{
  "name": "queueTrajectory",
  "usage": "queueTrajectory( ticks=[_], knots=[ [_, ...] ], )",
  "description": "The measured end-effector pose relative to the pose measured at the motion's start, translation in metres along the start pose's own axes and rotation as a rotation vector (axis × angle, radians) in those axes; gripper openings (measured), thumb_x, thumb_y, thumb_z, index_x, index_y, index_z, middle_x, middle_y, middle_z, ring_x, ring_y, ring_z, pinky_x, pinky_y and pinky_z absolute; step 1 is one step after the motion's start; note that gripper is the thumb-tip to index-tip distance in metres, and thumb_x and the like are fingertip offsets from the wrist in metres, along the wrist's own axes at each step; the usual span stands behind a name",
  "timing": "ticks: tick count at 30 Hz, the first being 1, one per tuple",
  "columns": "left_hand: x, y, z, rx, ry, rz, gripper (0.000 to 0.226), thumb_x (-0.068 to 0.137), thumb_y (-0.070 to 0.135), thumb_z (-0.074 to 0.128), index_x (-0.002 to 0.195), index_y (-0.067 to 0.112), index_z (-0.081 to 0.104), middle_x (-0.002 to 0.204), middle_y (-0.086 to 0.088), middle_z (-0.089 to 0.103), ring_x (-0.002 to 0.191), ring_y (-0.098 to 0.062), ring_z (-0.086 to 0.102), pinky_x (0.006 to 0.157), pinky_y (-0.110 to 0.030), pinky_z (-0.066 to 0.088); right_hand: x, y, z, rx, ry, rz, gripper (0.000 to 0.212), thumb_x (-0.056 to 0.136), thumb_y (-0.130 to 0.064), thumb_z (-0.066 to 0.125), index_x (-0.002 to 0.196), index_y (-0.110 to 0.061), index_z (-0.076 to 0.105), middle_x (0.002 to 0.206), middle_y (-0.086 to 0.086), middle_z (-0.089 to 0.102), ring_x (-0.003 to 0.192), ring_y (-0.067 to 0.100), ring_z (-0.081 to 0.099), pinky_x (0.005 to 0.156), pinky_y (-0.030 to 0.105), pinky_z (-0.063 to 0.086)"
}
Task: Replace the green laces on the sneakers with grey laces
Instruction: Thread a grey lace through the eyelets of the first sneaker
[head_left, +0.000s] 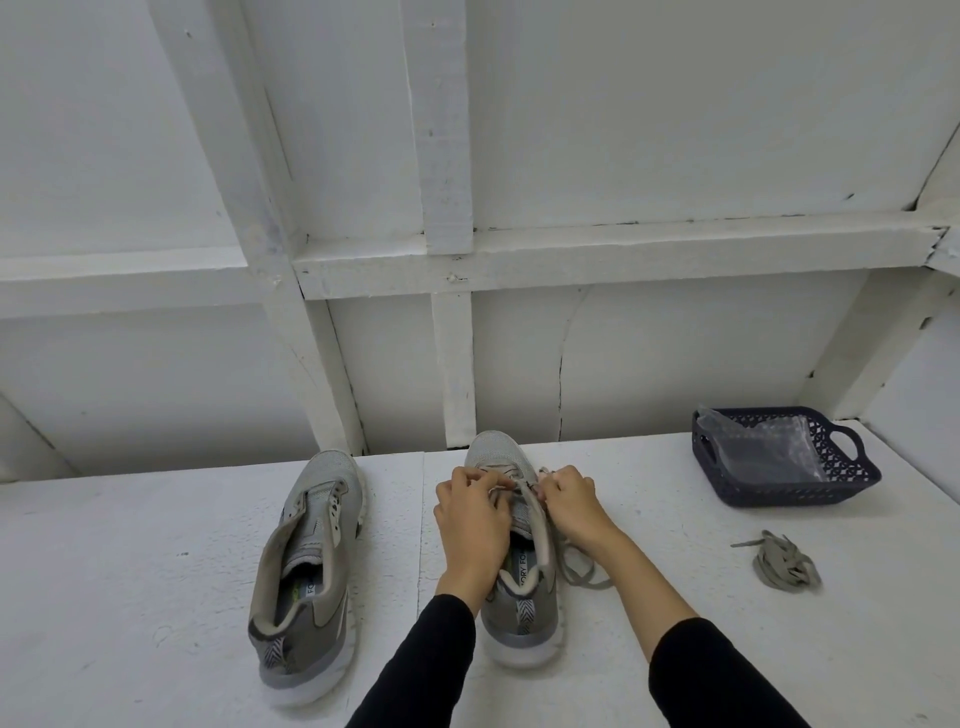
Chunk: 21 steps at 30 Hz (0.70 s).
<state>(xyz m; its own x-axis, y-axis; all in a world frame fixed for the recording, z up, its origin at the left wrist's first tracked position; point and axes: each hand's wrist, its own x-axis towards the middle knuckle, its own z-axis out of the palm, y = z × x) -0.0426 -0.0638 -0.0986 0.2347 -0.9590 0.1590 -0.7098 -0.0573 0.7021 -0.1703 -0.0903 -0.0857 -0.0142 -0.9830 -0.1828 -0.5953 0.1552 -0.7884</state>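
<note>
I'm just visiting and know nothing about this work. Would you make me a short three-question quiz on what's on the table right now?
1. True or false: the left sneaker has a lace threaded through its eyelets.
2. Which sneaker are the left hand and right hand working on? A) the left sneaker B) the right sneaker C) neither
3. Fill in: the loose bundle of lace lies on the table nearer the person than the dark ______.

Key
1. False: its eyelets look empty.
2. B: both hands pinch a grey lace over its eyelets.
3. Basket, which holds a clear plastic bag.
</note>
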Motion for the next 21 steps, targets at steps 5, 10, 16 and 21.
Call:
queueTrajectory(
  ticks=[5,10,16,21],
  knots=[
    [0.0,0.001,-0.001,0.119,-0.024,0.036,0.017,0.097,0.03,0.053,0.105,0.038,0.066,0.122,0.007,0.047,0.119,-0.02,0.033,0.099,-0.037,0.03,-0.001,-0.012,-0.006,0.433,-0.047,0.234,0.037,0.1,-0.029,0.045,0.074,-0.009,0.061,0.075,0.008,0.055,0.063,0.018,0.045,0.058,0.026,0.034],
    [0.002,0.003,0.0,0.233,-0.134,0.038,0.023,0.101,0.024,0.04,0.115,0.025,0.058,0.132,-0.001,0.041,0.125,-0.026,0.026,0.105,-0.043,0.022,-0.01,-0.013,-0.014,0.811,-0.145,0.165,0.031,0.102,-0.028,0.046,0.113,-0.01,0.069,0.098,-0.001,0.063,0.088,0.009,0.057,0.067,0.018,0.044],
    [-0.001,0.005,-0.001,0.081,-0.048,-0.143,0.035,0.094,0.02,0.05,0.128,0.017,0.043,0.132,-0.005,0.043,0.124,-0.028,0.034,0.102,-0.042,0.031,0.001,0.011,-0.011,-0.221,0.067,-0.065,0.014,0.093,-0.032,0.058,0.087,-0.028,0.07,0.107,-0.007,0.062,0.104,0.019,0.043,0.086,0.036,0.034],
    [-0.006,0.004,-0.005,-0.048,-0.028,-0.217,0.029,0.094,0.019,0.049,0.122,0.016,0.051,0.125,-0.004,0.05,0.115,-0.026,0.042,0.092,-0.039,0.039,0.001,-0.002,-0.01,-0.032,-0.013,0.044,0.02,0.09,-0.018,0.051,0.079,-0.01,0.066,0.099,0.001,0.064,0.1,0.024,0.053,0.08,0.035,0.043]
  ],
)
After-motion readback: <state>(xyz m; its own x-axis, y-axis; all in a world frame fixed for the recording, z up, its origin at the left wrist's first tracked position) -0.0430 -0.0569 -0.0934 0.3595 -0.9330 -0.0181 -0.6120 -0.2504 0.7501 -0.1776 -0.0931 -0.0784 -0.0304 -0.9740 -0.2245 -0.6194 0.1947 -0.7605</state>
